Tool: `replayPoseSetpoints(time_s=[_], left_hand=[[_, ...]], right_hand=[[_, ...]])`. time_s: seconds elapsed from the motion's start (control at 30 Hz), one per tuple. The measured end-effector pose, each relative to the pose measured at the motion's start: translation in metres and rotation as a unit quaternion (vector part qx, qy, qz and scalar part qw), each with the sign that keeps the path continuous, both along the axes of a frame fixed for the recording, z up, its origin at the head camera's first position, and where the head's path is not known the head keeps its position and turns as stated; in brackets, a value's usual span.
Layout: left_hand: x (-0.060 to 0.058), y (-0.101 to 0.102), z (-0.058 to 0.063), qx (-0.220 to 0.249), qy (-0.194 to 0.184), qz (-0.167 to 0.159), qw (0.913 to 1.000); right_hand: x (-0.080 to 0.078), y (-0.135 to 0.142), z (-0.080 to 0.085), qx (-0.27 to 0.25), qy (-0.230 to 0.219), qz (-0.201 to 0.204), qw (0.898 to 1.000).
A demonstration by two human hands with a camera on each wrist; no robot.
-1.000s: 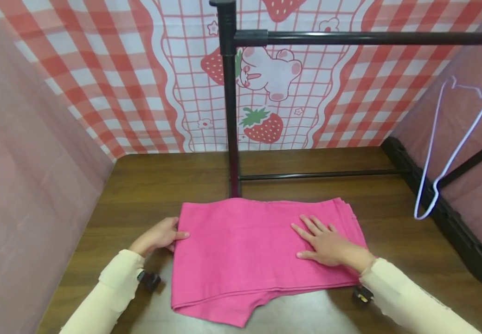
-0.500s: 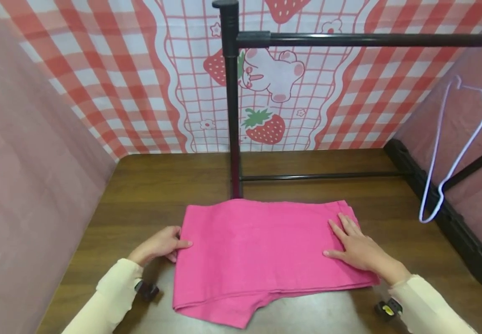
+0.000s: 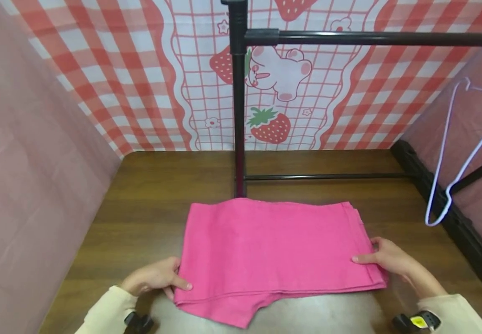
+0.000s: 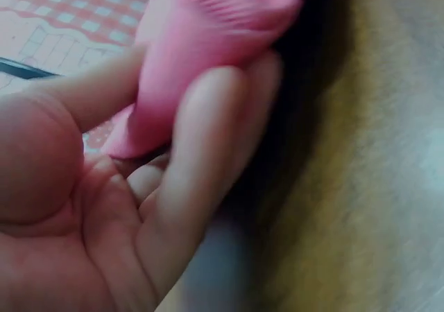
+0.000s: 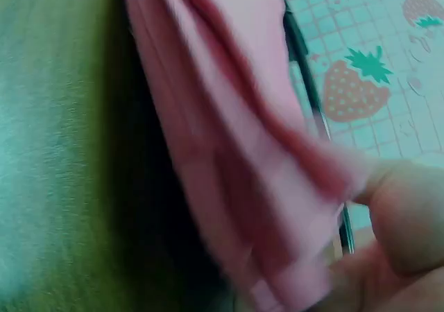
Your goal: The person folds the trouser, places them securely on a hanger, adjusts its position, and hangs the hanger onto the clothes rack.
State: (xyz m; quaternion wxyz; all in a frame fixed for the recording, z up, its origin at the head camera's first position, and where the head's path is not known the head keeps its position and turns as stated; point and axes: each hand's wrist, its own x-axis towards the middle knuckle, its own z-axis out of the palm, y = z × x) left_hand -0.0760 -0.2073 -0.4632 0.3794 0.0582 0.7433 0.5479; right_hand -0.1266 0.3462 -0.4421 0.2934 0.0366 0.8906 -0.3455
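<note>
A pair of folded pink trousers (image 3: 274,246) lies flat on the wooden table, a pointed flap jutting from its near edge. At its left edge, close to the near corner, my left hand (image 3: 157,277) pinches the cloth, thumb on top and fingers beneath. The left wrist view shows the rounded fold of the trousers (image 4: 180,76) between that thumb and the fingers. My right hand (image 3: 393,257) grips the right edge, its thumb over the cloth. Stacked layers of the trousers (image 5: 229,132) show in the right wrist view, where most of that hand's fingers are hidden.
Behind the trousers stands a black garment rack (image 3: 239,116) with a long top bar. A pale lilac hanger (image 3: 441,153) hangs at the right, above the rack's black foot (image 3: 453,222). A strawberry-print curtain (image 3: 201,93) closes the back of the wooden table (image 3: 149,185).
My right hand has slid right, off the top of the trousers, and now grips their right edge. My left hand has moved down along the left edge toward the near corner.
</note>
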Motion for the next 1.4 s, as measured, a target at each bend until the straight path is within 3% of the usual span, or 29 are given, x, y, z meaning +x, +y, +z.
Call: replayPoseSetpoints(time_s=[0.13,0.2,0.43,0.57,0.7,1.1,1.27,1.4], left_hand=[[-0.004,-0.007,0.006,-0.012,0.03,0.015,0.9994],[-0.007,-0.01,0.007,-0.023,0.043,0.014,0.9987],[-0.006,-0.006,0.003,-0.058,0.035,-0.005,0.9977],[-0.004,0.0,0.003,-0.077,0.026,-0.001,0.9967],[-0.01,0.002,0.004,-0.071,0.028,0.012,0.997],[-0.068,0.001,0.003,-0.012,0.035,0.102,0.9941],[-0.092,0.006,0.001,-0.013,0.042,0.161,0.9861],[-0.109,0.011,0.0,-0.03,0.047,0.196,0.9789]], right_hand=[[0.002,0.005,-0.001,-0.091,-0.025,0.004,0.996],[0.001,0.007,0.0,-0.11,-0.025,0.001,0.994],[-0.001,0.01,-0.004,-0.072,0.003,0.03,0.997],[-0.002,0.009,-0.007,-0.057,0.006,0.032,0.998],[-0.006,0.01,-0.007,-0.029,0.006,0.025,0.999],[-0.046,0.007,0.004,-0.013,0.03,-0.018,0.999],[-0.06,0.004,0.005,-0.058,0.023,-0.048,0.997],[-0.065,0.001,0.002,-0.047,0.032,-0.046,0.997]])
